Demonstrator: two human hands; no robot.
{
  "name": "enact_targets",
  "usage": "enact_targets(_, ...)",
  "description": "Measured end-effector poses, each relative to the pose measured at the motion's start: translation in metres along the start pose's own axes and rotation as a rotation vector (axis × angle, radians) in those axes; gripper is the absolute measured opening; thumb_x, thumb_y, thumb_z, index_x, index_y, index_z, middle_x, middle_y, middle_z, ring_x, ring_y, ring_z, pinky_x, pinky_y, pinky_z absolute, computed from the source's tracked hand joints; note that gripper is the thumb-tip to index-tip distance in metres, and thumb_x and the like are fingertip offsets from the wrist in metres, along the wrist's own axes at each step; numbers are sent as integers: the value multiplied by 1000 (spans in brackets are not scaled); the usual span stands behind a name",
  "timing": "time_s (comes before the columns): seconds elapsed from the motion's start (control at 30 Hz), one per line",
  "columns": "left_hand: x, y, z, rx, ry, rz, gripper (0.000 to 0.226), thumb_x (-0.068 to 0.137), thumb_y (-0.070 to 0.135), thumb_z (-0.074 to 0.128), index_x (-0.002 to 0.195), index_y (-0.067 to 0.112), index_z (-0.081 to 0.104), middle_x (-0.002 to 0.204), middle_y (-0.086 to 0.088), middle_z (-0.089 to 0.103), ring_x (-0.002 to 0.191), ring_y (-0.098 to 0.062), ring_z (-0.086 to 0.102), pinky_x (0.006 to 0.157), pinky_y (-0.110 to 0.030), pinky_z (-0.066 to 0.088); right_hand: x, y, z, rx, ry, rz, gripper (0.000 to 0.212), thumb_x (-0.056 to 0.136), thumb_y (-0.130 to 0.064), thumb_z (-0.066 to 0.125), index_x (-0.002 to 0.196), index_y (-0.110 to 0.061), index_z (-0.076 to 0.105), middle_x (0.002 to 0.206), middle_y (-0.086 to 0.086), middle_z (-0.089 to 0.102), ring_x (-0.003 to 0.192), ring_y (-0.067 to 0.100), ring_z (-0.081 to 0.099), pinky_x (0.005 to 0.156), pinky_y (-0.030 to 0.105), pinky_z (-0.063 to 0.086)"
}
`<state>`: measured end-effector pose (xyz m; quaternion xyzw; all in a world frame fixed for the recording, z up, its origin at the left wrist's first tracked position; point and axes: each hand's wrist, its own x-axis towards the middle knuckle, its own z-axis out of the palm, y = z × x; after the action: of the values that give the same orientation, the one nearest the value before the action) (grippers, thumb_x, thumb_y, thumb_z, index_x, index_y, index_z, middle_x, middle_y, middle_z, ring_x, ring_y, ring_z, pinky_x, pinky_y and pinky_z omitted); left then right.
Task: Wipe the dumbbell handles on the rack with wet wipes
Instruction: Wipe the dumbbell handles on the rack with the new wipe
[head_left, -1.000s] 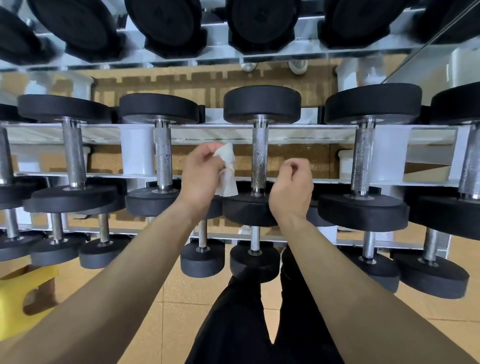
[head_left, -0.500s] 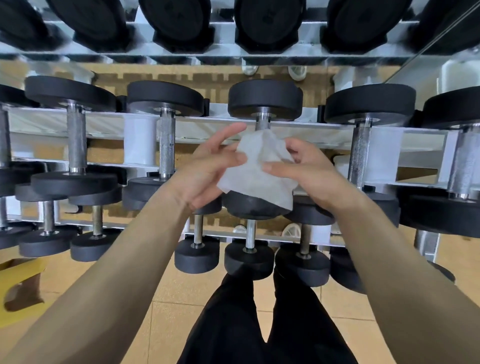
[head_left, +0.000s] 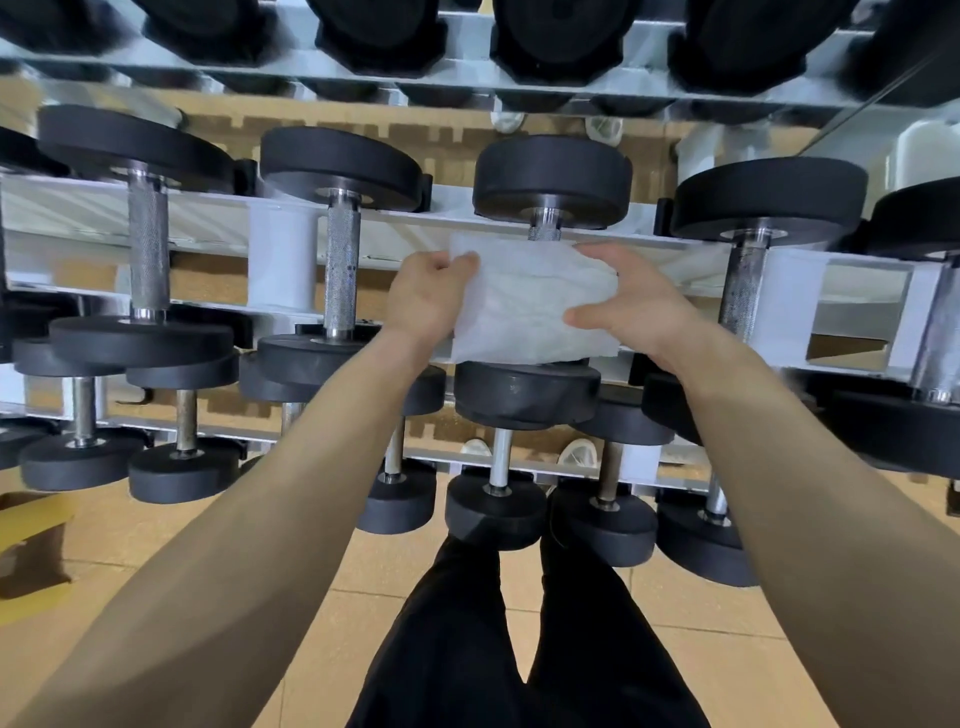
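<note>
A white wet wipe (head_left: 530, 301) is spread flat between my two hands in front of the middle dumbbell (head_left: 550, 182) on the rack's middle shelf. My left hand (head_left: 423, 299) pinches the wipe's left edge. My right hand (head_left: 631, 306) holds its right edge with thumb and fingers. The wipe hides most of that dumbbell's knurled metal handle; only a short bit shows at the top (head_left: 544, 228). Its lower black head (head_left: 524, 392) sits just below the wipe.
More black dumbbells with bare metal handles stand left (head_left: 343, 270) and right (head_left: 743, 291) on the white rack (head_left: 283, 260). Smaller dumbbells fill the lower shelf (head_left: 496, 506), larger ones the top shelf. A yellow stool (head_left: 31, 551) is on the tiled floor at left.
The crumpled wipe held in my left hand was taken by both hands and unfolded. It is now stretched flat over the middle dumbbell's handle.
</note>
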<state>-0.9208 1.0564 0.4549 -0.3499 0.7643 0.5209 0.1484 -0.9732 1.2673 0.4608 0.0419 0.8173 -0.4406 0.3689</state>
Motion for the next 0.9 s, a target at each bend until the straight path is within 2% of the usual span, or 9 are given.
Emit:
enact_targets(0.07,4,-5,3,140,5,11,30,101,34,56,82,12,61,74,-1,56,66,-16,52,58,-27,37,4,4,6,-78,5,29,79,84,-6,80,150,-23,41,134,-3,48,121,15,48,89,18,42)
enact_targets(0.17,-1,-9,10,131,138,45,26,102,31,54,120,14,60,102,7,60,96,-14,55,83,-26,43,1,5,15,-345,192,125,87,81,-15,78,153,-18,31,145,11,41,134,34,41,107,39,41)
enact_targets(0.3,-23,-13,24,-143,392,155,14,97,14,54,110,18,57,105,4,61,96,-14,59,85,-19,46,-22,-1,33,-360,604,-71,56,84,-25,70,134,-12,48,133,11,47,125,31,44,101,35,38)
enact_targets(0.37,-31,-12,34,-267,449,93,13,96,11,53,104,21,56,104,8,59,90,-5,57,77,-8,41,-20,-6,45,-166,415,38,47,82,-28,72,123,-11,56,118,6,57,110,24,55,81,29,43)
enact_targets(0.43,-34,-13,44,-377,515,45,14,96,8,53,102,21,56,102,9,58,88,3,54,78,-7,40,-5,-9,62,-113,159,175,60,69,-40,78,119,-12,61,105,1,65,96,20,63,67,28,46)
enact_targets(0.5,-35,-14,53,-417,547,29,14,96,7,52,101,19,56,101,7,59,87,1,54,85,-16,43,11,-10,75,-113,50,223,76,59,-44,82,126,-17,59,107,1,68,99,21,66,72,31,52)
enact_targets(0.6,-33,-15,60,-379,551,41,10,97,11,52,99,20,56,101,5,60,87,-10,56,86,-29,46,29,-5,82,-5,71,274,58,70,-24,88,121,-12,62,105,7,69,97,25,68,75,34,58)
enact_targets(0.73,-31,-16,60,-369,532,32,9,96,12,51,96,19,56,98,5,60,89,-14,56,84,-30,45,39,1,79,348,16,323,45,65,-12,93,104,-6,72,95,10,76,90,23,74,81,40,63)
enact_targets(0.9,-30,-18,61,-370,481,29,10,97,14,49,95,21,56,96,5,62,88,-10,56,77,-21,42,46,1,66,730,-302,290,19,80,-10,82,95,-7,71,83,8,74,80,20,71,78,34,59)
